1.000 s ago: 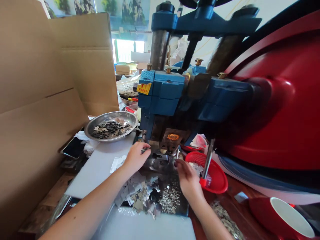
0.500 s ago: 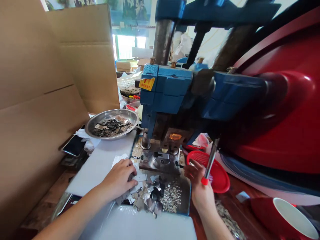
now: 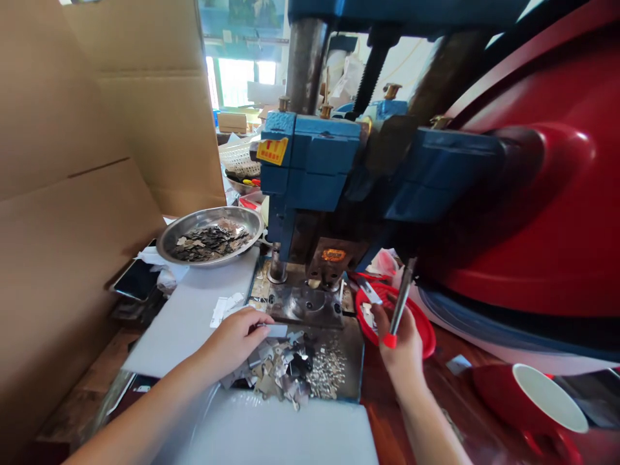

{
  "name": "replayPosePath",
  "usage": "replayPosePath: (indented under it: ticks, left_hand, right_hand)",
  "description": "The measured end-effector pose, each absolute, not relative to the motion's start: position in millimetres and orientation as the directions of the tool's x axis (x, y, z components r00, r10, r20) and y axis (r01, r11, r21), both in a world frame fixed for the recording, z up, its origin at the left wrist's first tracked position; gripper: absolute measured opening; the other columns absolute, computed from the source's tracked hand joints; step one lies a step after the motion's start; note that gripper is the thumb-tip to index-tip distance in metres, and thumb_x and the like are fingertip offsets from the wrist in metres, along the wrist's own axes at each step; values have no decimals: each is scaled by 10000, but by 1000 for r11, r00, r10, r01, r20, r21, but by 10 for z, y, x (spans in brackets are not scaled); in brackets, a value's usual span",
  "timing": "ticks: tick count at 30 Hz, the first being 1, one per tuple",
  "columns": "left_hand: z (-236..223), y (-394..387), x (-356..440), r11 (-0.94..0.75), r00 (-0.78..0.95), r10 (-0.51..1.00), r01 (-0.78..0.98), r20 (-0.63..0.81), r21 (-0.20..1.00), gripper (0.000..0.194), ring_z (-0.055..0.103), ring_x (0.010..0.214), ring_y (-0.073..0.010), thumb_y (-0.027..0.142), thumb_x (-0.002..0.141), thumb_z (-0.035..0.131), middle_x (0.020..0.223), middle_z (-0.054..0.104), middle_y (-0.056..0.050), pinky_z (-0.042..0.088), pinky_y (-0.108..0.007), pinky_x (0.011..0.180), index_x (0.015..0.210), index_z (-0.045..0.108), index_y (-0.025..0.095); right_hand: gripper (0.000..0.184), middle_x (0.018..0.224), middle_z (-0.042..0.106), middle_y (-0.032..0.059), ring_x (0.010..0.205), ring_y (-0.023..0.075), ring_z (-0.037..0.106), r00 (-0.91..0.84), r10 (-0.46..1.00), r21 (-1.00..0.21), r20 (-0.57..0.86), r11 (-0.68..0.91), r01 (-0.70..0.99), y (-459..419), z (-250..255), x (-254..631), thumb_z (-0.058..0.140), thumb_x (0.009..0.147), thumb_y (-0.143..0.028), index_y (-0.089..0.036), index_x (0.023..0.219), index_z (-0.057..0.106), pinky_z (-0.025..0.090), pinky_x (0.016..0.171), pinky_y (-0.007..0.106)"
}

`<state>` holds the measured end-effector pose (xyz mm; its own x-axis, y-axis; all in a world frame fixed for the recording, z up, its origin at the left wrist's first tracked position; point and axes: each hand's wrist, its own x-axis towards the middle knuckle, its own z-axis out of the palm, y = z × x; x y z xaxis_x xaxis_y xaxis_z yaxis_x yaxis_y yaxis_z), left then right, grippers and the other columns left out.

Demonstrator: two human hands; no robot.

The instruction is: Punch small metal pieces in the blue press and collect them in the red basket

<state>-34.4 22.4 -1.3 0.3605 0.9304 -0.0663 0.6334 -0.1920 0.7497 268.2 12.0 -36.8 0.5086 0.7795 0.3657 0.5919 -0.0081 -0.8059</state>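
Note:
My left hand [image 3: 235,339] rests on the tray in front of the blue punch press [image 3: 314,174], fingers pinched on a small flat metal blank [image 3: 276,330] at the edge of a heap of metal pieces [image 3: 290,371]. My right hand [image 3: 402,342] is raised over the red plastic dish [image 3: 421,323], fingers closed on a small metal piece [image 3: 369,292]. The press's lever rod with a red tip [image 3: 398,307] crosses in front of that hand. The die plate [image 3: 303,303] under the ram lies bare between the hands.
A steel bowl [image 3: 184,231] of dark metal scraps sits at the left on a white board. Cardboard walls stand at the left. A phone [image 3: 135,279] lies by them. A big red flywheel cover [image 3: 542,194] fills the right; a red cup [image 3: 537,394] stands at bottom right.
My left hand drew back from the die to the heap and pinched a blank. My right hand left the die, moved right and rose over the red dish with a piece.

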Motion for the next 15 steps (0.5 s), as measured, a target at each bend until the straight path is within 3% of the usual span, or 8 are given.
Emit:
replayPosePath:
  ticks: [3, 6, 9, 12, 15]
  left_hand:
    - [13, 231, -225, -116, 349, 931, 567, -110, 815, 217, 608, 851, -192, 299, 815, 501, 904, 677, -5, 448, -291, 774, 933, 672, 237]
    - [38, 227, -123, -56, 349, 924, 527, -156, 848, 233, 614, 798, -190, 310, 811, 504, 860, 685, -8, 450, -288, 732, 943, 671, 218]
    - [39, 216, -75, -59, 364, 919, 503, -150, 862, 232, 616, 811, -194, 309, 806, 511, 876, 692, -13, 445, -292, 748, 935, 676, 210]
    - [-1, 204, -72, -36, 342, 927, 485, -151, 874, 227, 617, 811, -194, 308, 800, 521, 885, 697, -11, 442, -294, 755, 929, 680, 211]
    - [-67, 192, -82, 12, 290, 943, 453, -161, 891, 233, 617, 788, -191, 313, 803, 515, 862, 695, -8, 446, -291, 731, 937, 678, 212]
  right_hand:
    - [239, 825, 671, 61, 778, 217, 619, 234, 898, -646, 374, 71, 760, -84, -422, 2653, 517, 817, -404, -208, 870, 642, 473, 696, 332]
    - [204, 836, 647, 42, 820, 209, 594, -106, 967, -460, 234, 206, 864, -132, -423, 2468, 484, 840, -286, -235, 761, 664, 461, 784, 359]
    - [189, 815, 622, 46, 815, 213, 574, -140, 976, -322, 168, 189, 928, -94, -411, 2332, 490, 836, -221, -226, 744, 655, 459, 767, 363]
    - [183, 798, 610, 59, 815, 216, 573, -146, 970, -292, 195, 200, 935, -55, -433, 2318, 476, 837, -188, -203, 732, 625, 459, 761, 359]
    - [159, 795, 615, 51, 801, 198, 583, -138, 959, -412, 246, 233, 881, -37, -450, 2350, 466, 845, -198, -199, 747, 592, 466, 758, 338]
